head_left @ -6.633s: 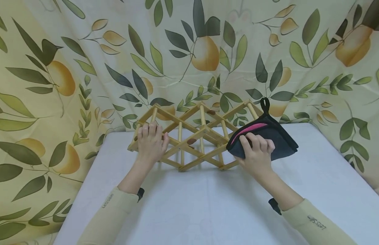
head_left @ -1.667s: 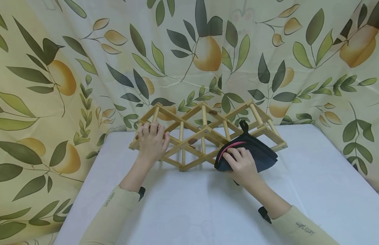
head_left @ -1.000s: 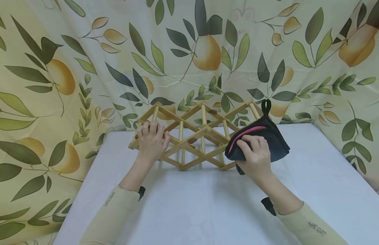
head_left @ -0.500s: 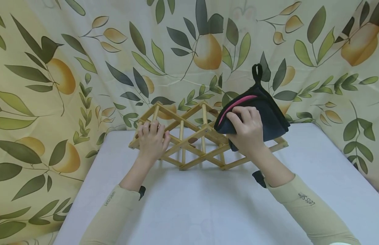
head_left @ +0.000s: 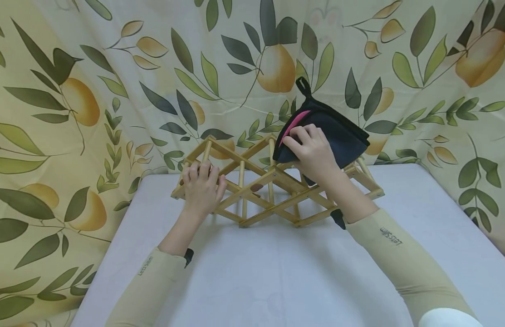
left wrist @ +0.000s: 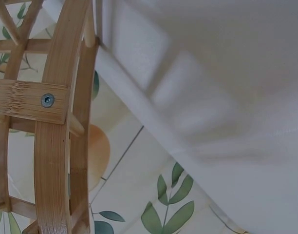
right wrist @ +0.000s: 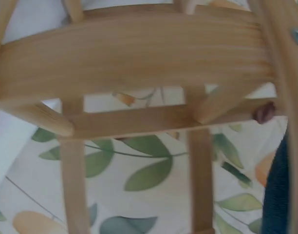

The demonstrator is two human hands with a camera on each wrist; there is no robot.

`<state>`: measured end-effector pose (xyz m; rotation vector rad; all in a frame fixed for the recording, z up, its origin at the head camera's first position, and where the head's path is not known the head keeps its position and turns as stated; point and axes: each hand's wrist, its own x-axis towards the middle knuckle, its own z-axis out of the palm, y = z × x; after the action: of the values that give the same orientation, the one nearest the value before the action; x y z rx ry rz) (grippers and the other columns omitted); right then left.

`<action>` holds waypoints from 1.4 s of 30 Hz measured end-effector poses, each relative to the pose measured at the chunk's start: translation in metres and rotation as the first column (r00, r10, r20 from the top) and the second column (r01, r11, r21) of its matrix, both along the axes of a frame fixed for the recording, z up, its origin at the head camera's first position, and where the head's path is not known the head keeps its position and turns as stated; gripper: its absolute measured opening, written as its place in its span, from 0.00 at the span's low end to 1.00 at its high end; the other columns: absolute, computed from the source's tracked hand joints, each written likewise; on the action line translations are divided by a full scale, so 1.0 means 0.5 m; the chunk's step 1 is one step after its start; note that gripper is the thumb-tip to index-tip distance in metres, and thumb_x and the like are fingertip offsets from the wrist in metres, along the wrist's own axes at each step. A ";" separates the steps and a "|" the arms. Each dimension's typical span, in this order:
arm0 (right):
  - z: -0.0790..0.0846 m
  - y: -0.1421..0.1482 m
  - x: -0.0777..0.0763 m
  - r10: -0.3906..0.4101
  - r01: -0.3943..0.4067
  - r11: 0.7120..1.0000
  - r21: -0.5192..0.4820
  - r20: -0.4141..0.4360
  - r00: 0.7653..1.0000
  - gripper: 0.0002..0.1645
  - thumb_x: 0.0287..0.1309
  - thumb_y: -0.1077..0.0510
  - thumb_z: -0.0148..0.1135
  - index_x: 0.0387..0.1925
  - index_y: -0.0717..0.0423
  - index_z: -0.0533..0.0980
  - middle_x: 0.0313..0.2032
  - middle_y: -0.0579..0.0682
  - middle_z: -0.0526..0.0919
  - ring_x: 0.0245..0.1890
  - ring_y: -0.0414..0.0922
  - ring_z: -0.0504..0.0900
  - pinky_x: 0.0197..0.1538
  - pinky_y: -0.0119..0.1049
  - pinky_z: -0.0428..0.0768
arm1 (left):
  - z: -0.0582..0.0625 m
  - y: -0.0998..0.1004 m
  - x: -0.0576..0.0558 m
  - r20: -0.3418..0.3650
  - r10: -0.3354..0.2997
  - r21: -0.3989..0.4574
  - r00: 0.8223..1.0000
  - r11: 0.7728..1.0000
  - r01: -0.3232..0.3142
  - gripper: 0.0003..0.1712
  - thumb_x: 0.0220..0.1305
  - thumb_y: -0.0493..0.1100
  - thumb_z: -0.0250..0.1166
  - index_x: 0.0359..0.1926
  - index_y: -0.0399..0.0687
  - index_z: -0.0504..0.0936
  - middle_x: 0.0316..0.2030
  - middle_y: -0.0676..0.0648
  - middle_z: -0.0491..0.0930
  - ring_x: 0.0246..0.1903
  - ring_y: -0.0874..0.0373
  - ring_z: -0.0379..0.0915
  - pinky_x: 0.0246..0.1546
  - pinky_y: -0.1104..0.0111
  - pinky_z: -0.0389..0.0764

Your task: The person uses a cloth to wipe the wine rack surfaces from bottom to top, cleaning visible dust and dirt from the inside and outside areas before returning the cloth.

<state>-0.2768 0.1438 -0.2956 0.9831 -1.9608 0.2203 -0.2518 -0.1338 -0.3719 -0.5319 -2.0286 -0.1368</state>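
A folding wooden wine rack [head_left: 258, 188] stands stretched out in a zigzag lattice at the table's far side. My left hand [head_left: 201, 188] grips its left end, fingers bent over the wood. In the left wrist view the rack's slats [left wrist: 54, 161] fill the left side; no fingers show there. My right hand [head_left: 313, 152] pinches a navy fabric pouch [head_left: 342, 131] with black trim, a pink lining and a loop at its tip. The pouch is raised over the right half of the rack and hides part of it. A strip of navy fabric [right wrist: 275, 195] edges the right wrist view.
A white cloth [head_left: 244, 272] covers the table. Behind and to the left hangs a curtain [head_left: 154, 113] printed with fruit and leaves, close behind the rack.
After dipping low in front of the rack, the pouch has risen in my right hand and moved left, its loop tilting left. My left hand and the rack have stayed put.
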 end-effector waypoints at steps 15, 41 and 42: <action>-0.043 -0.016 -0.041 -0.104 0.075 0.991 0.113 0.277 0.955 0.26 0.38 0.67 0.73 0.42 0.58 0.71 0.41 0.59 0.70 0.41 0.56 0.67 0.46 0.49 0.66 | 0.000 0.000 0.002 0.005 0.004 0.006 1.000 1.000 -0.004 0.14 0.60 0.47 0.44 0.30 0.41 0.69 0.38 0.43 0.62 0.41 0.43 0.55 0.42 0.51 0.56; -0.064 -0.033 -0.046 -0.420 0.309 0.902 0.301 0.454 0.786 0.26 0.53 0.65 0.60 0.50 0.55 0.58 0.53 0.60 0.57 0.51 0.58 0.59 0.53 0.51 0.60 | -0.006 -0.002 -0.006 -0.022 -0.028 0.017 0.999 0.999 0.029 0.14 0.60 0.47 0.44 0.29 0.41 0.69 0.37 0.43 0.62 0.41 0.44 0.55 0.42 0.50 0.56; -0.063 -0.033 -0.046 -0.433 0.319 0.896 0.308 0.456 0.777 0.26 0.53 0.65 0.60 0.50 0.54 0.58 0.54 0.60 0.57 0.52 0.58 0.58 0.53 0.52 0.60 | -0.005 -0.002 -0.007 -0.026 -0.028 0.018 0.999 0.999 0.029 0.14 0.60 0.47 0.44 0.29 0.41 0.69 0.37 0.43 0.62 0.41 0.44 0.55 0.42 0.50 0.56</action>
<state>-0.3000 0.1275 -0.3271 0.6697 -2.6837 0.0390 -0.2551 -0.1345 -0.3746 -0.5484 -1.9935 -0.1653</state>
